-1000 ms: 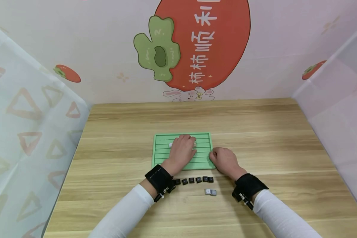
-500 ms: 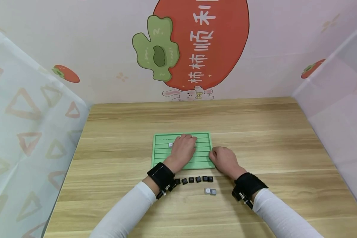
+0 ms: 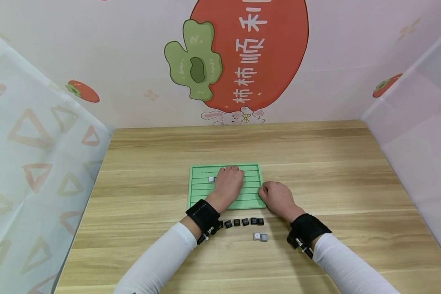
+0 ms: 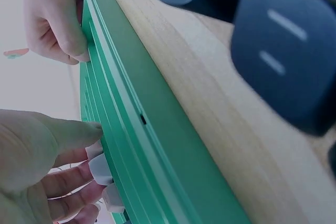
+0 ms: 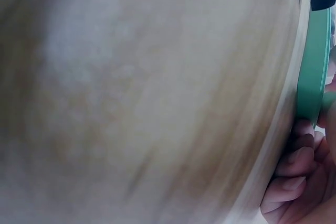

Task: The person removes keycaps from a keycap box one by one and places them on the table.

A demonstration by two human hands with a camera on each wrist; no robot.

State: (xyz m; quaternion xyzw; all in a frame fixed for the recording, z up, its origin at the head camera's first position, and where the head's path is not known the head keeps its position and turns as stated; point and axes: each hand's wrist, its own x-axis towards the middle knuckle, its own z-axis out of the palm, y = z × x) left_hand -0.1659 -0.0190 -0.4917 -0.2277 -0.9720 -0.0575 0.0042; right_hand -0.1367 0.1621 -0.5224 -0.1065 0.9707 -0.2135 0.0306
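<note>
My left hand (image 3: 229, 185) is over the green ridged tray (image 3: 202, 200), its wrist above the near edge. In the left wrist view, its thumb and forefinger pinch a pale keycap (image 4: 94, 150) at the tray's ridges. Two more whitish keycaps (image 4: 101, 169) sit beside the other fingers. A white keycap (image 3: 211, 179) shows left of the hand in the head view; the rest of that row is hidden. My right hand (image 3: 278, 199) grips the tray's right edge, thumb over the rim and fingers curled at the side.
Several black keycaps (image 3: 237, 222) lie in a line on the wooden table (image 3: 150, 175), just in front of the tray. Nearer me, a white keycap (image 3: 257, 236) and a grey keycap (image 3: 263, 237) stand side by side. Printed sheets (image 3: 132, 81) wall in the back and sides.
My left hand has shifted slightly right along the row on the tray, showing more beside the white keycap at its left. The right hand and the tray have stayed in place.
</note>
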